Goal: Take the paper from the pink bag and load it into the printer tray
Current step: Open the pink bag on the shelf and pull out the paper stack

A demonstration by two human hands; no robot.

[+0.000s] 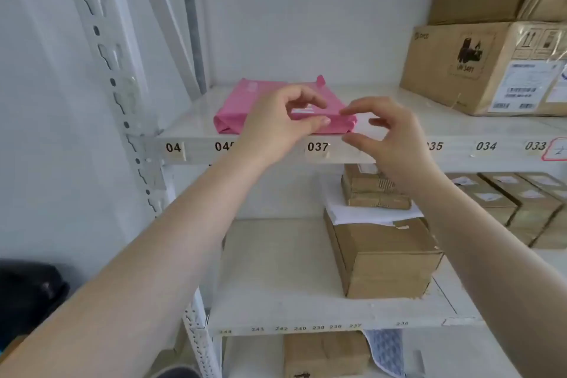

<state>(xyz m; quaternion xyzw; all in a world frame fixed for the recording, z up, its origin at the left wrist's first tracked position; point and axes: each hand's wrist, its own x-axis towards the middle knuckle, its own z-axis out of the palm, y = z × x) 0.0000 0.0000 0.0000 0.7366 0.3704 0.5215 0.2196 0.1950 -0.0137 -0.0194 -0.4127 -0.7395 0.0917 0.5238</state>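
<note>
A flat pink bag lies on the upper white shelf, near its front edge above the label 037. My left hand rests on the bag's front, thumb and fingers pinching its near edge. My right hand hovers at the bag's right corner with fingers spread, the fingertip touching the corner. A white strip shows on the bag between my fingers. Whether paper is inside I cannot tell. No printer is in view.
Large cardboard boxes stand on the same shelf at the right. On the shelf below sit a brown box with papers and smaller boxes on top, and a row of cartons at the right. A perforated shelf post rises at the left.
</note>
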